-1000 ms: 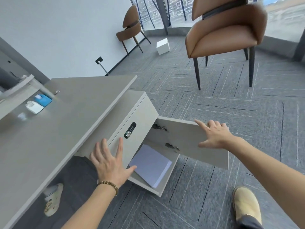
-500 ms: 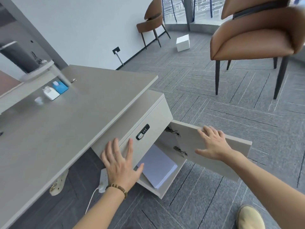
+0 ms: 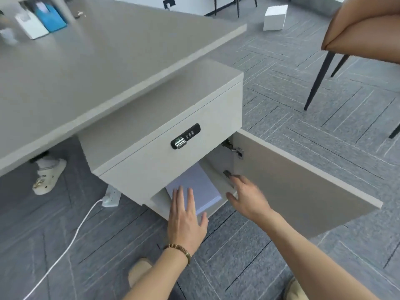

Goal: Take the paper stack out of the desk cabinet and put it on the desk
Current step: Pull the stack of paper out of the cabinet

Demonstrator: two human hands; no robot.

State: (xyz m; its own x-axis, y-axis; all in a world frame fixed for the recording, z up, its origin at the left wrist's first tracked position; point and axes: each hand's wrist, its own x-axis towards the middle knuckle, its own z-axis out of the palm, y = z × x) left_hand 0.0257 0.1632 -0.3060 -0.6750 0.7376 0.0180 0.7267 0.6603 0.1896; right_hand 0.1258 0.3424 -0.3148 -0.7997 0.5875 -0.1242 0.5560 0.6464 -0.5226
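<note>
A white paper stack (image 3: 200, 187) lies flat on the floor of the grey desk cabinet (image 3: 164, 135), whose door (image 3: 292, 180) is swung wide to the right. My left hand (image 3: 187, 217) is spread flat over the stack's near-left corner, fingers apart, gripping nothing. My right hand (image 3: 249, 197) hovers open at the cabinet mouth, just right of the stack's right edge, fingers pointing inward. The grey desk (image 3: 91, 61) top stretches above and to the left.
A blue box (image 3: 53, 18) and a white box (image 3: 32, 24) sit at the desk's far left. A power strip (image 3: 111, 197) with a white cable lies on the carpet under the desk beside a sandalled foot (image 3: 48, 174). A brown chair (image 3: 363, 29) stands right.
My right hand left the door and came down to the cabinet opening. My left hand slid off the drawer front onto the paper stack. The view dropped closer.
</note>
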